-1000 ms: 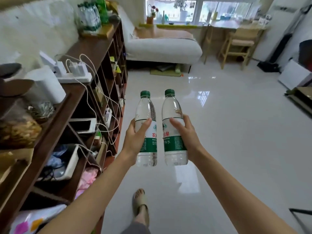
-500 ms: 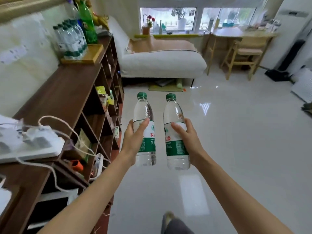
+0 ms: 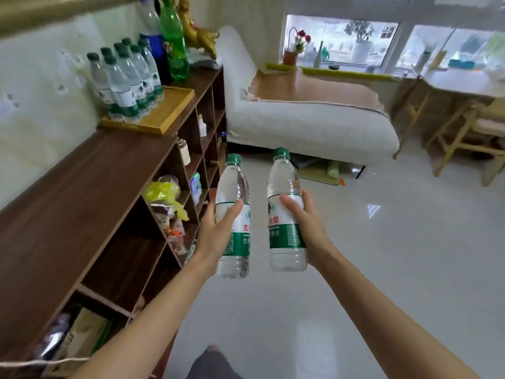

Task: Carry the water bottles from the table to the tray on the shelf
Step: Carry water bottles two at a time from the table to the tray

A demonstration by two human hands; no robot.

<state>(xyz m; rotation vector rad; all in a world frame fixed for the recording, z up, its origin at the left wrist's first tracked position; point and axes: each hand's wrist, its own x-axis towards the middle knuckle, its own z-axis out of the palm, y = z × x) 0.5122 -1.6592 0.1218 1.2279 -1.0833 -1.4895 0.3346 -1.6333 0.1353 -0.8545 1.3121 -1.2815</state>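
Note:
My left hand (image 3: 216, 236) grips a clear water bottle (image 3: 234, 187) with a green cap and green label, held upright. My right hand (image 3: 306, 225) holds a second, matching bottle (image 3: 284, 181) just to its right. Both hang in the air over the floor, beside the dark wooden shelf (image 3: 82, 192). A wooden tray (image 3: 169, 110) sits on the shelf top at the upper left, ahead of my hands. Several similar water bottles (image 3: 123, 83) stand in the tray's back part.
A tall green bottle (image 3: 175, 42) and a blue one (image 3: 155, 45) stand behind the tray. The shelf's cubbies (image 3: 166, 203) hold bags and small items. A white sofa (image 3: 300, 121) lies ahead, a wooden desk and chair (image 3: 464, 127) at right. A cable (image 3: 43, 362) crosses the lower left.
I have walked forward along the shelf; the tray with bottles is now much nearer and larger. The power strip has passed out of view. Both hands still hold their bottles upright.

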